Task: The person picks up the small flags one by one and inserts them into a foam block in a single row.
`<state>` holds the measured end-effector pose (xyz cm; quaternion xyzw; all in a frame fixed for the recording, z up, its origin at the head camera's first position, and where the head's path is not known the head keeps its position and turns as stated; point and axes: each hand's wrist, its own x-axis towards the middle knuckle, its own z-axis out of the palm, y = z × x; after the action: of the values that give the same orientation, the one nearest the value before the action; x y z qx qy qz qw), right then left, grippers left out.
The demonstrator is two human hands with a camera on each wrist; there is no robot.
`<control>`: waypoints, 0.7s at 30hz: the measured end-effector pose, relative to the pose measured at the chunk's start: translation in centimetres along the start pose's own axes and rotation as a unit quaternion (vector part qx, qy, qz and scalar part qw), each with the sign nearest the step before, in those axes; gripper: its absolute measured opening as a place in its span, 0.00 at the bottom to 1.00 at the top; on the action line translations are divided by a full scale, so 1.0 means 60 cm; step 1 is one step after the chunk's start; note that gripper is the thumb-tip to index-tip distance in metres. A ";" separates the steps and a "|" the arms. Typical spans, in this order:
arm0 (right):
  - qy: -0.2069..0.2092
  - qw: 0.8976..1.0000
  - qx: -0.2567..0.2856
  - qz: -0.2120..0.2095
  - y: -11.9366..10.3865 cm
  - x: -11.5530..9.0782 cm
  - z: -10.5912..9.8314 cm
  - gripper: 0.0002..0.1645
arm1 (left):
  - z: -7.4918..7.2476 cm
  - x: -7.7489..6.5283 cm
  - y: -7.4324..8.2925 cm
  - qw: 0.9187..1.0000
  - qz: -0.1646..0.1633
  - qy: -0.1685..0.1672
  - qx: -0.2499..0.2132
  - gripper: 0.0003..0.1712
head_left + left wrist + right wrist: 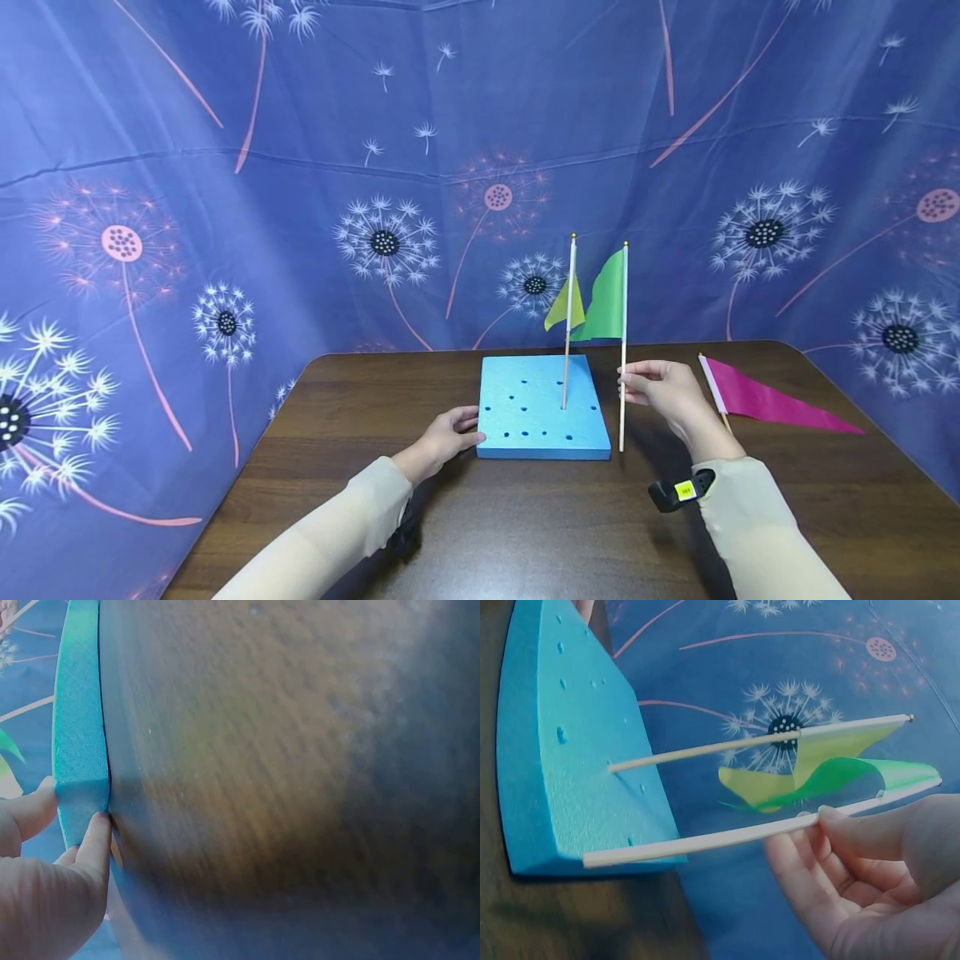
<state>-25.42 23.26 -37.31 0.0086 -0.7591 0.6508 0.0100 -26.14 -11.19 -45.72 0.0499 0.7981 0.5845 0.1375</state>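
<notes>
My right hand (667,396) pinches the thin white stick of a green flag (606,300) between thumb and fingers, holding it upright just right of a blue board with holes (540,421). In the right wrist view the stick's bare lower end (600,859) overlaps the board's near corner. A smaller yellow flag (566,304) stands with its stick in one of the board's holes. My left hand (450,437) holds the board at its front left corner; the left wrist view shows thumb and fingertips (97,825) on the edge.
A magenta pennant flag (780,400) lies on the brown wooden table (525,533) to the right, its stick partly behind my right wrist. Behind the table hangs a blue cloth (300,250) with a dandelion print.
</notes>
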 end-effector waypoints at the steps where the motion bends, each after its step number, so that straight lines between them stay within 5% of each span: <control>1: -0.001 1.000 0.003 -0.005 -0.002 0.000 0.003 0.19 | 0.000 0.000 0.000 1.000 0.000 -0.001 0.000 0.32; 21: -0.015 0.998 0.045 -0.038 -0.020 0.017 0.045 0.07 | 0.002 -0.002 0.004 1.000 0.005 0.003 -0.003 0.31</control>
<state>-26.40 20.39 -36.51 0.0481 -0.7280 0.6835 0.0231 -25.98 -11.04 -45.48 0.0513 0.7968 0.5874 0.1321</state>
